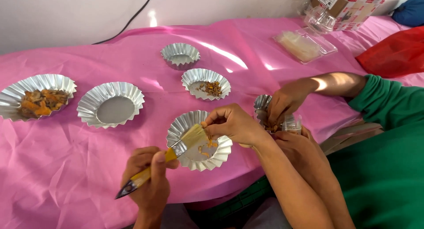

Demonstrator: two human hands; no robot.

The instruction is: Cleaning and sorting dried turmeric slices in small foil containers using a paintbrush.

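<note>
Left hand (148, 180) grips the brush (170, 156); right hand (234, 123) pinches orange bits over the foil cup (223, 152). A hard sweep could tip this light cup, scattering bits onto the pink cloth (66, 167).

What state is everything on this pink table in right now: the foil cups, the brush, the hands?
Left hand: closed around the brush handle.
Brush: tilted, bristles over the nearest foil cup.
Right hand: fingers pinched above that cup.
Nearest foil cup: few orange bits inside.
Far left cup: holds orange-brown pieces.
Middle-left cup: empty.
Back cup: empty.
Centre cup: brown crumbs inside.
Clear plastic box: lid open.
</note>
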